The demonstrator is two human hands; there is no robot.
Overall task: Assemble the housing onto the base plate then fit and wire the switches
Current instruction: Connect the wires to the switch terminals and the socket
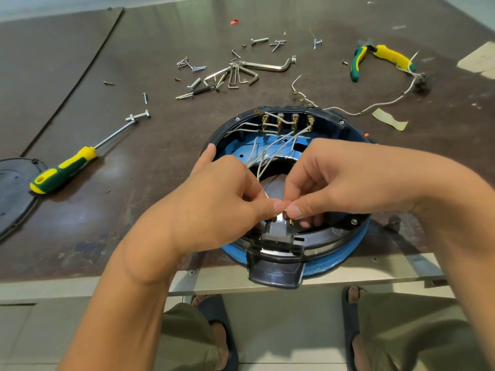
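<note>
A round black and blue housing [345,124] sits at the table's near edge, open side up. Several switches [286,121] with brass terminals line its far inner wall, joined by white wires [270,151]. A black switch block [278,234] sits at the housing's near rim. Right above it, my left hand [222,199] pinches a white wire end between thumb and fingers. My right hand [345,180] pinches a small brass terminal [287,212] at the same spot. The two thumbs nearly touch. My fingers hide the wire's tip.
A yellow-green screwdriver [64,170] lies at the left by a black round plate [13,194]. Loose screws and hex keys [241,72] are scattered beyond the housing. Yellow-green pliers [380,58] and a loose white wire [385,103] lie at the far right.
</note>
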